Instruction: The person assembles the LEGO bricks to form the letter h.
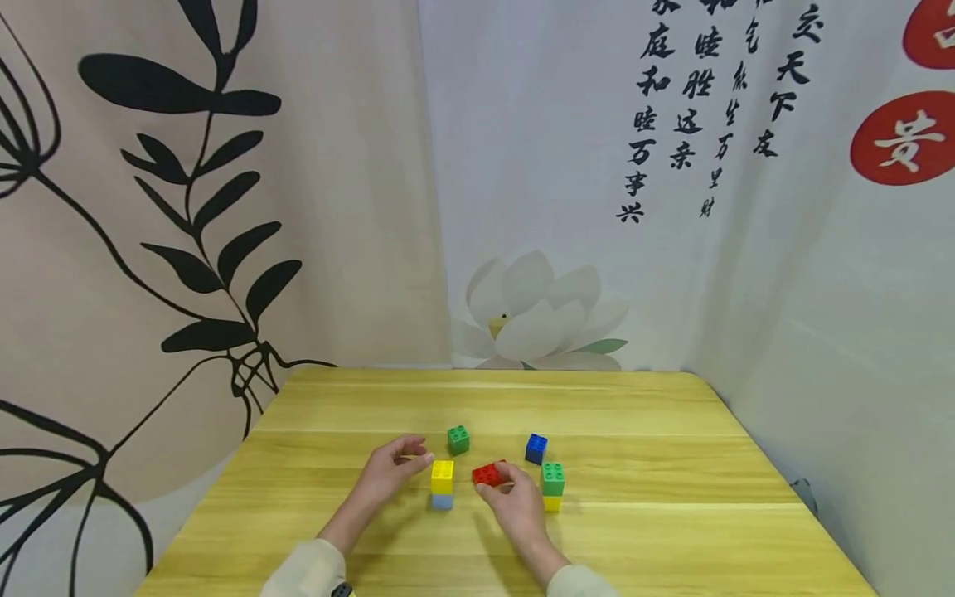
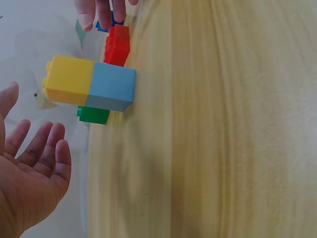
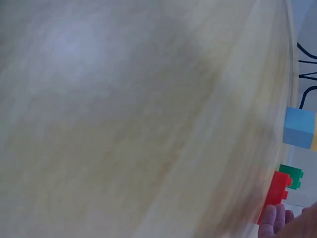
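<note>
My left hand (image 1: 393, 466) is beside a stack with a yellow block (image 1: 443, 472) on a light blue block (image 1: 443, 502). Its fingers are loosely bent and hold nothing; in the left wrist view the palm (image 2: 34, 183) faces the stack. On the table lies a red block (image 1: 487, 475), longer than the others. My right hand (image 1: 521, 507) is at its right end, thumb and fingers spread apart. Whether the fingertips touch the red block is hard to tell. In the right wrist view only the fingers (image 3: 280, 218) show, close to the red block (image 3: 274, 193).
Behind the yellow stack is a green block (image 1: 458, 439). A blue block (image 1: 535, 448) sits farther right. Close to the right hand stands a green block (image 1: 553, 478) on a yellow one (image 1: 552, 503). The wooden table (image 1: 634, 539) meets a printed curtain (image 1: 358, 207) at the back.
</note>
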Demonstrator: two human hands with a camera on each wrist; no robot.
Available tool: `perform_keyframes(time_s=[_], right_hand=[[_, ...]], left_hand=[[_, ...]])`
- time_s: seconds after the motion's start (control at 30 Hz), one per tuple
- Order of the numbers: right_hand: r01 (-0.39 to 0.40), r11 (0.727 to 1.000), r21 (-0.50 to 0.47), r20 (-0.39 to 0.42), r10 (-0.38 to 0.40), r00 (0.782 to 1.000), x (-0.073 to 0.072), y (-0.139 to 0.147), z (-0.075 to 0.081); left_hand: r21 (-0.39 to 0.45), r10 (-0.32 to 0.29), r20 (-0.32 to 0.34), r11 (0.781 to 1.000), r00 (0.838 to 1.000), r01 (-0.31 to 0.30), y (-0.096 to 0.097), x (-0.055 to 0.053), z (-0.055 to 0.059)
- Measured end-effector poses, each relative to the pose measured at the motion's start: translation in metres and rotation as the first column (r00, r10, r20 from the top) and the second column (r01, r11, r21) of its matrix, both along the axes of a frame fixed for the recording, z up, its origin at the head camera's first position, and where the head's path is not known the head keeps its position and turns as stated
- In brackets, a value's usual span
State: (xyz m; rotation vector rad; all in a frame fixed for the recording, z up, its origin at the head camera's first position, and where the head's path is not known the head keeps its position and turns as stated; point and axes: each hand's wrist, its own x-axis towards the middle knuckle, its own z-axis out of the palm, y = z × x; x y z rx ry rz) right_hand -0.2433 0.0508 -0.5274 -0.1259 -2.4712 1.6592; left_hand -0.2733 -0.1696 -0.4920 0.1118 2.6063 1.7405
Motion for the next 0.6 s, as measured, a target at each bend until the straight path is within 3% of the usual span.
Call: perform_keyframes(time_s=[0.6], right_hand=[[0.102,0.995,-0.018,0.005,-0.102,0.995,-0.0069,0.0005,-0.0095]], left_hand=[[0.037,-0.025,0.039,0.999,0.999,0.023,0.0036,0.0088,-0.0083]])
